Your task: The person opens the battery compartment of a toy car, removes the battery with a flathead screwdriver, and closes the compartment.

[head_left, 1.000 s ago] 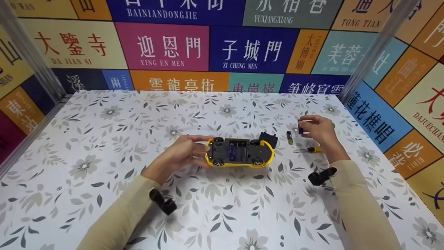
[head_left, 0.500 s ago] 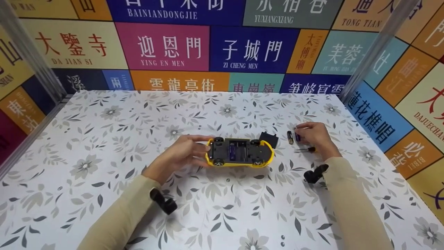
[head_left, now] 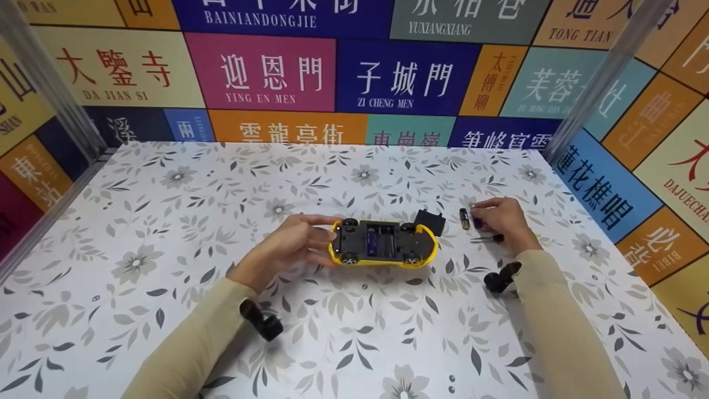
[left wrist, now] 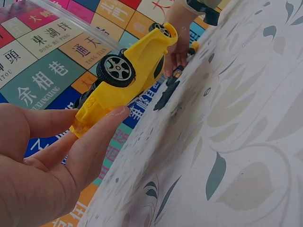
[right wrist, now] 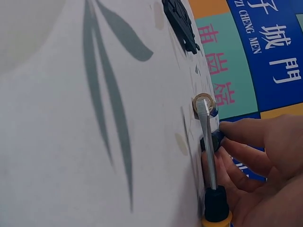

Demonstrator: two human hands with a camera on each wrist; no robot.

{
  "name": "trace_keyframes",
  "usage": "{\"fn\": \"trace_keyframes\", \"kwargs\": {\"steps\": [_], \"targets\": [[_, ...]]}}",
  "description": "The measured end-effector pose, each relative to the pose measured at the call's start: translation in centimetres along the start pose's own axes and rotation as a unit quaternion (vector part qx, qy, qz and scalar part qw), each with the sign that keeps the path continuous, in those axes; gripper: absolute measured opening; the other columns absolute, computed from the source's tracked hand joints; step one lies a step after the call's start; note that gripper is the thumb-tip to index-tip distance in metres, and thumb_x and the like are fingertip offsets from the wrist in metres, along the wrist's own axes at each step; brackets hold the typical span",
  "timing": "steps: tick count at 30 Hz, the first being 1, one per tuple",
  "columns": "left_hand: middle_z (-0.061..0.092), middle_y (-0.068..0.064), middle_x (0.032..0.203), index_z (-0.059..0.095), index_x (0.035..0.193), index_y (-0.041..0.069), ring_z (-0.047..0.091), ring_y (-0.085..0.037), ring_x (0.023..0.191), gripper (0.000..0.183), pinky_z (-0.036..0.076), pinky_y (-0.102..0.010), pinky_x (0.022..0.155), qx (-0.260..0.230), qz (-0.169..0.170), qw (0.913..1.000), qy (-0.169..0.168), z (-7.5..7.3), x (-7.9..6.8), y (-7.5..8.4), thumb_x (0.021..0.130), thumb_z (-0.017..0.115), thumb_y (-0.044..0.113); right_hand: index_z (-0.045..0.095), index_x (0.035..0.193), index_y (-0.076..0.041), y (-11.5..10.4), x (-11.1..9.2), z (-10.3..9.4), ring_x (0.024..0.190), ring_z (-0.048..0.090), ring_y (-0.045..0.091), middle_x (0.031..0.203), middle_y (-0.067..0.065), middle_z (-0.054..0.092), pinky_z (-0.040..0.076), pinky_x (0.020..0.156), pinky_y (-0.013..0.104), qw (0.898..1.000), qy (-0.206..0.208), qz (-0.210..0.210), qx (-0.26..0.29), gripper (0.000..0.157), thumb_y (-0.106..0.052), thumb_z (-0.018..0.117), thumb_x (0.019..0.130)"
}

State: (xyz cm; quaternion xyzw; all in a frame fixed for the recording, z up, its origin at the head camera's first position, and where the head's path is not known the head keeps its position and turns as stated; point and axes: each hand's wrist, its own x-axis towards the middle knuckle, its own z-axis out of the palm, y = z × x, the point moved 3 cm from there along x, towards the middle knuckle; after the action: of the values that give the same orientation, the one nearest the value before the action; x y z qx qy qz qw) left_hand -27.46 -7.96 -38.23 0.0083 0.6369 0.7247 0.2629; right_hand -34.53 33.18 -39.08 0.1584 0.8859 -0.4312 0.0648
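My left hand (head_left: 288, 244) grips one end of a yellow toy car (left wrist: 102, 101), wheels up toward the head camera. Its black underside has an open battery compartment (head_left: 389, 242), where one purple battery (head_left: 370, 242) lies. Over to the right, my right hand (head_left: 503, 216) pinches another purple battery (head_left: 477, 219) low at the table. Beside that one rests a dark battery (head_left: 464, 218) with a golden end. In the right wrist view a screwdriver (right wrist: 209, 156) with a flat metal tip and a black and yellow handle crosses in front of my fingers (right wrist: 244, 133).
A black battery cover (head_left: 430, 223) lies between the car and the loose batteries. The white table (head_left: 183, 332) has a grey leaf and flower pattern. Panels with coloured lettering (head_left: 260, 72) wall in its back and sides, with clear corner posts.
My right hand has come down and nearer with the purple battery, to a spot beside the dark battery. In the last half second it has hardly moved. My left hand and the car stay put.
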Motion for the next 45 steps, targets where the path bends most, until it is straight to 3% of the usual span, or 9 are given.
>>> {"fn": "trace_keyframes", "kwargs": {"steps": [5, 12, 20, 26, 30, 33, 37, 45], "targets": [[0.070, -0.020, 0.125, 0.055, 0.142, 0.006, 0.075, -0.026, 0.091, 0.054, 0.066, -0.042, 0.076, 0.017, 0.009, 0.9998, 0.001, 0.0, 0.0, 0.1, 0.089, 0.057, -0.002, 0.061, 0.135, -0.006, -0.1, -0.2, 0.0, 0.063, 0.058, 0.003, 0.074, -0.013, 0.063, 0.052, 0.061, 0.019, 1.000, -0.001, 0.001, 0.008, 0.046, -0.029, 0.066, 0.096], [0.069, -0.021, 0.125, 0.055, 0.142, 0.006, 0.075, -0.027, 0.092, 0.054, 0.065, -0.044, 0.079, 0.018, 0.007, 0.9998, 0.001, 0.0, 0.0, 0.1, 0.089, 0.057, -0.003, 0.059, 0.135, -0.004, -0.1, -0.4, 0.0, 0.065, 0.059, 0.003, 0.075, -0.013, 0.063, 0.052, 0.061, 0.019, 1.000, -0.002, 0.001, 0.014, 0.046, -0.028, 0.064, 0.097], [0.068, -0.022, 0.127, 0.055, 0.142, 0.007, 0.075, -0.029, 0.095, 0.053, 0.065, -0.044, 0.080, 0.017, 0.003, 0.9998, 0.003, -0.1, -0.1, 0.0, 0.090, 0.055, -0.003, 0.056, 0.138, -0.005, -0.6, -1.2, 0.0, 0.078, 0.062, 0.008, 0.109, 0.004, 0.062, 0.055, 0.069, 0.022, 1.000, -0.011, -0.002, 0.015, 0.045, -0.030, 0.056, 0.101], [0.067, -0.022, 0.128, 0.055, 0.142, 0.007, 0.075, -0.029, 0.094, 0.054, 0.066, -0.043, 0.077, 0.017, 0.004, 0.9998, 0.002, -0.1, 0.0, 0.0, 0.089, 0.057, -0.002, 0.056, 0.137, -0.002, -3.0, -3.1, 0.2, 0.105, 0.062, 0.022, 0.133, 0.018, 0.059, 0.060, 0.083, 0.028, 0.998, -0.008, -0.061, -0.002, 0.046, -0.032, 0.054, 0.102], [0.066, -0.023, 0.129, 0.055, 0.142, 0.006, 0.075, -0.029, 0.095, 0.054, 0.066, -0.043, 0.077, 0.015, 0.006, 0.9999, -0.002, 0.0, 0.0, 0.0, 0.089, 0.057, -0.002, 0.056, 0.138, -0.004, -4.7, -5.2, 0.8, 0.114, 0.059, 0.029, 0.136, 0.019, 0.058, 0.057, 0.092, 0.037, 0.995, -0.012, -0.096, -0.020, 0.046, -0.034, 0.051, 0.103], [0.067, -0.022, 0.129, 0.054, 0.142, 0.006, 0.074, -0.030, 0.097, 0.054, 0.065, -0.044, 0.079, 0.015, 0.006, 0.9999, -0.004, 0.1, 0.0, 0.0, 0.089, 0.056, -0.003, 0.058, 0.137, -0.008, -5.9, -6.9, 1.5, 0.112, 0.059, 0.030, 0.132, 0.018, 0.059, 0.056, 0.089, 0.036, 0.991, -0.012, -0.125, -0.035, 0.045, -0.036, 0.050, 0.103], [0.069, -0.022, 0.124, 0.055, 0.142, 0.005, 0.075, -0.029, 0.095, 0.054, 0.065, -0.045, 0.079, 0.016, 0.006, 0.9998, 0.002, 0.1, 0.1, 0.0, 0.089, 0.055, -0.004, 0.061, 0.134, -0.011, -7.4, -9.4, 2.7, 0.107, 0.061, 0.028, 0.126, 0.015, 0.064, 0.054, 0.082, 0.029, 0.981, -0.005, -0.185, -0.058, 0.040, -0.036, 0.052, 0.103], [0.069, -0.023, 0.123, 0.055, 0.142, 0.006, 0.075, -0.029, 0.095, 0.054, 0.065, -0.045, 0.080, 0.013, 0.005, 0.9999, 0.003, 0.0, 0.1, 0.0, 0.089, 0.053, -0.005, 0.066, 0.128, -0.012, -9.6, -13.5, 5.4, 0.110, 0.063, 0.025, 0.122, 0.010, 0.067, 0.055, 0.096, 0.041, 0.956, -0.006, -0.290, -0.046, 0.031, -0.027, 0.058, 0.102]]}}
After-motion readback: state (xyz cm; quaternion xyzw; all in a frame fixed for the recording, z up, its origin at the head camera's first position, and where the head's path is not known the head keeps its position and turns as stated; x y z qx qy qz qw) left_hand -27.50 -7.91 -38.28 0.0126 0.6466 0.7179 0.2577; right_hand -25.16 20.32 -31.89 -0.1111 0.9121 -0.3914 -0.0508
